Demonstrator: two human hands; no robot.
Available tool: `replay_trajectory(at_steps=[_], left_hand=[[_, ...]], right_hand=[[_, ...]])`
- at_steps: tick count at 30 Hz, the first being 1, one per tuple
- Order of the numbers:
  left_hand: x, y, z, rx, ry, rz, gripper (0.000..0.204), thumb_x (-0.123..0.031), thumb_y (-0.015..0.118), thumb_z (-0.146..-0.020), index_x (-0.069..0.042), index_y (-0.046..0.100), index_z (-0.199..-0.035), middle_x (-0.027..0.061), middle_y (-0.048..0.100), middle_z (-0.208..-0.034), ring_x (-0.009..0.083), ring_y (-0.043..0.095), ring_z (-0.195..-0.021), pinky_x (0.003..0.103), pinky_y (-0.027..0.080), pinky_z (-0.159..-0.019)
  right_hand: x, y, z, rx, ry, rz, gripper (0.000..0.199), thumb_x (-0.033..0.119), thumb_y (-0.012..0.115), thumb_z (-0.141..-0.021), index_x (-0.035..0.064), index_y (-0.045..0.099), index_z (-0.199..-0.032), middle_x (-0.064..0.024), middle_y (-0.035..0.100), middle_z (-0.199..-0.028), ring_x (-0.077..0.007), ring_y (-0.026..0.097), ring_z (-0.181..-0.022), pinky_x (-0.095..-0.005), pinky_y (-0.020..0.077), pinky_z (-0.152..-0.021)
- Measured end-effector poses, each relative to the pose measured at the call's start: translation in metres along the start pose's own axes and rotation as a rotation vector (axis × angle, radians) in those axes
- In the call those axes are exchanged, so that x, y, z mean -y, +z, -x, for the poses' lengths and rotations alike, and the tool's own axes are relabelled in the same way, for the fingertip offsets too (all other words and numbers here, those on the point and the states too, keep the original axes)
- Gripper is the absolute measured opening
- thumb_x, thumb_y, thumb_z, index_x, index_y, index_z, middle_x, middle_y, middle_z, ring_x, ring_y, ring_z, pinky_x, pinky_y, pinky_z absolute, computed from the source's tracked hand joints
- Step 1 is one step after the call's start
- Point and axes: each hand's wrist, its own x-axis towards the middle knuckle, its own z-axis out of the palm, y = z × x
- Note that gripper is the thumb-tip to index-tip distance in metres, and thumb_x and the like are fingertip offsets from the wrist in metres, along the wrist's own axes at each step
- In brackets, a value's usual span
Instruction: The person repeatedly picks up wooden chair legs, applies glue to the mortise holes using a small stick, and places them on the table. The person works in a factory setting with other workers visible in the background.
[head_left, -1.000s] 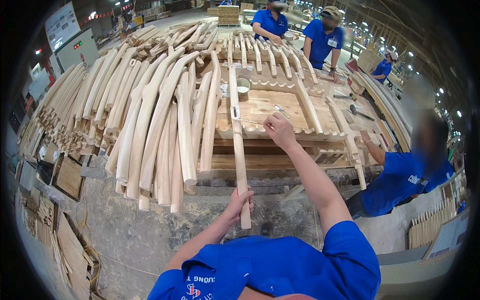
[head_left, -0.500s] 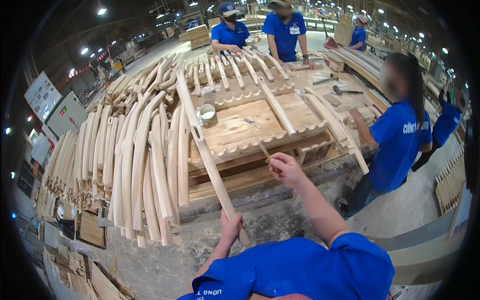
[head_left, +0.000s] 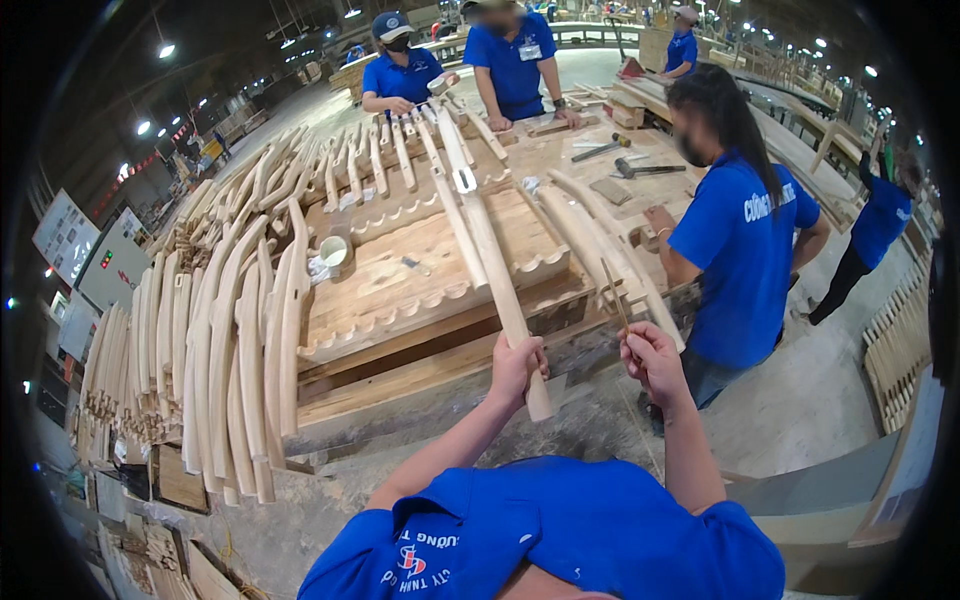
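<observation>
My left hand (head_left: 518, 368) is wrapped round the lower end of a long pale wooden chair-leg-like piece (head_left: 497, 268), which has a slot cut through its upper part. The piece slants away from me over the notched wooden rack (head_left: 345, 338), alongside another wooden piece (head_left: 452, 222) lying there. To the right, my right hand (head_left: 655, 362) pinches a thin brownish stick (head_left: 613, 292) that points up and away; its kind is too small to tell. On the rack's board rests a small flat-bladed tool (head_left: 416, 266). Beside it stands a white cup (head_left: 333, 252) with a crumpled cloth.
Stacks of curved wooden pieces (head_left: 215, 335) fill the left side. Hammers (head_left: 640, 168) lie at the back right of the table. A co-worker in blue (head_left: 735, 235) stands close on my right; two others (head_left: 405, 80) work across the table. More curved pieces (head_left: 590, 235) lie at the rack's right.
My left hand has carried the slotted wooden piece rightward, across the rack. My right hand has moved right with the thin stick, now more upright. The view has turned to the right.
</observation>
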Motion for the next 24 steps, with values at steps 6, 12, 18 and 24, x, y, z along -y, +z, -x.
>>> replay_trajectory(at_steps=[6, 12, 18, 24], left_hand=[[0.032, 0.051, -0.069, -0.032, -0.029, -0.023, 0.020, -0.009, 0.055, -0.079, -0.005, 0.038, -0.089, 0.0071, 0.048, -0.066, 0.0161, 0.050, -0.047, 0.031, 0.044, -0.040], [0.035, 0.072, -0.122, -0.090, -0.187, 0.062, 0.017, -0.009, 0.056, -0.077, -0.006, 0.042, -0.086, 0.0046, 0.044, -0.066, 0.0142, 0.047, -0.049, 0.029, 0.043, -0.041], [0.041, 0.061, -0.164, -0.072, -0.321, 0.219, 0.017, -0.021, 0.057, -0.081, -0.010, 0.046, -0.087, 0.0032, 0.047, -0.065, 0.0139, 0.049, -0.051, 0.029, 0.045, -0.043], [0.043, 0.050, -0.159, -0.003, -0.367, 0.205, 0.036, -0.048, 0.049, -0.087, -0.013, 0.048, -0.094, 0.0055, 0.052, -0.066, 0.0194, 0.053, -0.058, 0.035, 0.048, -0.054]], right_hand=[[0.008, -0.063, 0.028, -0.133, -0.034, 0.009, 0.013, 0.013, 0.052, -0.090, 0.0034, 0.057, -0.098, 0.0006, 0.055, -0.069, -0.0033, 0.046, -0.050, -0.0161, 0.0322, -0.043], [0.000, -0.101, 0.048, -0.210, -0.053, -0.082, 0.012, 0.011, 0.051, -0.091, 0.0020, 0.056, -0.097, -0.0013, 0.057, -0.069, -0.0034, 0.046, -0.047, -0.0160, 0.0320, -0.040], [-0.001, -0.113, 0.053, -0.215, -0.076, -0.122, 0.012, 0.011, 0.052, -0.091, 0.0016, 0.056, -0.097, -0.0024, 0.057, -0.069, -0.0038, 0.046, -0.049, -0.0157, 0.0346, -0.042], [-0.010, -0.107, 0.051, -0.197, -0.037, -0.086, 0.013, 0.012, 0.052, -0.091, 0.0013, 0.056, -0.098, -0.0030, 0.057, -0.070, -0.0042, 0.046, -0.048, -0.0157, 0.0336, -0.041]])
